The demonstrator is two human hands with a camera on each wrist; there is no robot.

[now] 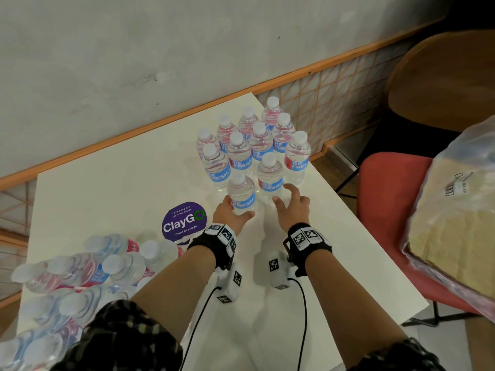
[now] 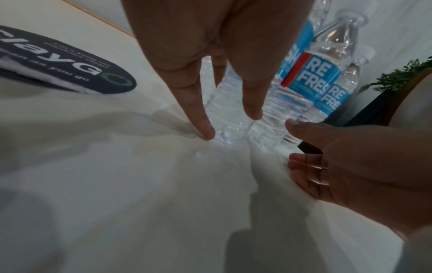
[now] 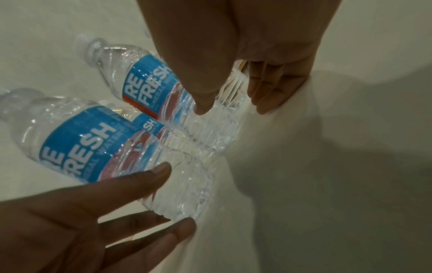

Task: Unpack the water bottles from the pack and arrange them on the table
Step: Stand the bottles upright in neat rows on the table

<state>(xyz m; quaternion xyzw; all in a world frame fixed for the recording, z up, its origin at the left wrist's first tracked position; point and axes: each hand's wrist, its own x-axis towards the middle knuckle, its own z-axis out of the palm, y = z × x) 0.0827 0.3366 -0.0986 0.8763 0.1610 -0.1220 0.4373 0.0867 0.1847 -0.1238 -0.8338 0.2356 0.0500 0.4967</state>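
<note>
**11 bottles up, left hand on the front one**

- Count: 11 water bottles (image 1: 251,145) stand upright, clustered in the upper middle of the head view. Rows run 4 at the back, 4 in the middle and 3 in front. All have white caps and blue "REFRESH" labels.
- Front bottle (image 1: 241,195) sits lowest in the frame, base on the table (image 1: 120,170).
- Left hand (image 1: 230,212) grasps it low, thumb on one side and fingers on the other. Left wrist view shows the same, with the clear base between the digits.
- Right hand (image 1: 293,207) is released, fingers spread, holding nothing. It sits just beside the next front-row bottle (image 1: 270,178); I can't tell whether they touch.
- Pack (image 1: 67,277) is at lower left, shrink-wrapped, with its bottles lying down. The count inside is unclear through the wrap.
- 1 purple "ClayGo" sticker (image 1: 183,223) lies between the pack and the hands.
- Edges: the table's right edge runs diagonally, and the rightmost front-row bottle (image 1: 297,162) stands near it. The back row is near the far corner.
- Room: bare tabletop shows left of the cluster and at lower centre around the wrists.
- Off the right edge: 1 red chair (image 1: 388,196) carrying 1 plastic bag (image 1: 455,210).
</note>
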